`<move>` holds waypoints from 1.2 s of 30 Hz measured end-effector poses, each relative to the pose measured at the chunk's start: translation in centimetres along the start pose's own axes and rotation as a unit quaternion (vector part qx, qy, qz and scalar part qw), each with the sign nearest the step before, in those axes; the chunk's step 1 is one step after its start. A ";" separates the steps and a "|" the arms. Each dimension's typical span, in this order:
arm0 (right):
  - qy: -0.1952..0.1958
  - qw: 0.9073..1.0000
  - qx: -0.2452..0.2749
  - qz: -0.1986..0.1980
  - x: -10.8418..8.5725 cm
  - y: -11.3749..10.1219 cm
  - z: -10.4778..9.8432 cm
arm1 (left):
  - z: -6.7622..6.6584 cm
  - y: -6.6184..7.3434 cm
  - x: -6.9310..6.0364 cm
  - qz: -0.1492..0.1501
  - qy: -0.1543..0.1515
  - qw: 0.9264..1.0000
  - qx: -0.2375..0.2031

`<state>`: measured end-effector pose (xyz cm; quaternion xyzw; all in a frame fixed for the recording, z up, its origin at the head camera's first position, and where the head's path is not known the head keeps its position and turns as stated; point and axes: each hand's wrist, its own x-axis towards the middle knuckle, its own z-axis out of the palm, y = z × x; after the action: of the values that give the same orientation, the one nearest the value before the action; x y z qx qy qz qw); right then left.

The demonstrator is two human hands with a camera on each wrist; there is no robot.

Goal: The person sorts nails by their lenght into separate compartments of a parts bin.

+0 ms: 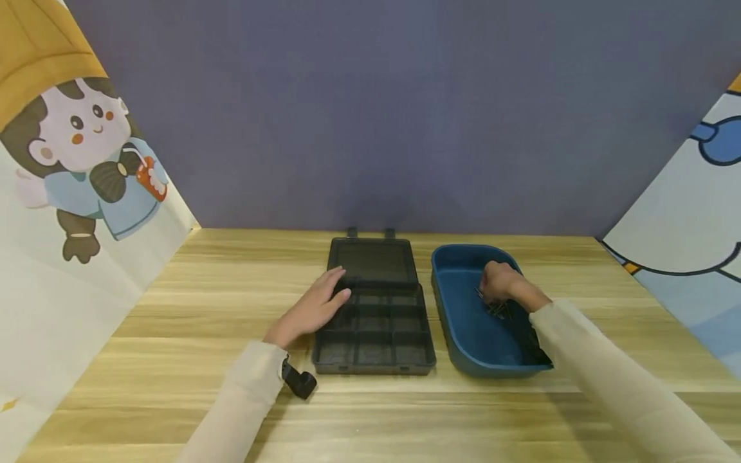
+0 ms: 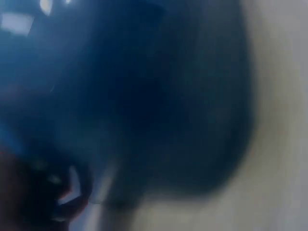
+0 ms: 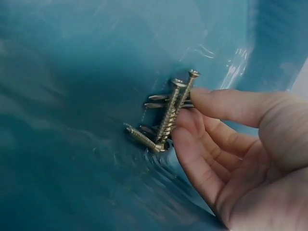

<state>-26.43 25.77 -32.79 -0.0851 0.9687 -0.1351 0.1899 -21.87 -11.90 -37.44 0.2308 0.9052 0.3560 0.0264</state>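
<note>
While left grip (image 1: 312, 310) lies straight-fingered at dark case (image 1: 373, 370) | right grip (image 1: 501, 283), narrow, pinches screws (image 3: 169, 113)

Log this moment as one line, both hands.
left hand: at open dark case's left side; right hand: touching screws; screws: inside blue bin

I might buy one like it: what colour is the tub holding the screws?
Blue; the tub shows best in the head view.

Long cream sleeves (image 1: 237, 402), bare hands (image 1: 312, 308), black wrist camera (image 1: 300, 382) (rather stubby)
</note>
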 end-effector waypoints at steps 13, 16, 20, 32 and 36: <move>-0.001 1.000 0.019 0.017 -0.5 0.1 0.0 | 1.5 -0.9 0.4 0.000 0.023 0.999 -0.043; -0.008 1.000 0.006 0.027 -0.7 0.1 -0.1 | 1.5 -0.7 0.4 0.001 0.019 0.999 -0.043; -0.028 0.998 -0.004 0.051 -0.5 -0.5 -0.1 | 1.2 -0.6 0.0 -0.003 0.028 0.998 -0.047; -0.020 0.999 0.037 0.032 -0.4 -0.5 -0.2 | 1.1 -1.0 -0.2 -0.002 0.036 0.998 -0.047; -0.016 0.998 0.057 0.013 -0.9 -0.3 -0.9 | 1.1 -0.7 0.1 -0.002 0.034 0.998 -0.046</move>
<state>-25.94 25.92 -31.65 -0.0639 0.9572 -0.1864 0.2118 -22.03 -11.61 -38.73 0.2151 0.8886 0.4050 0.0066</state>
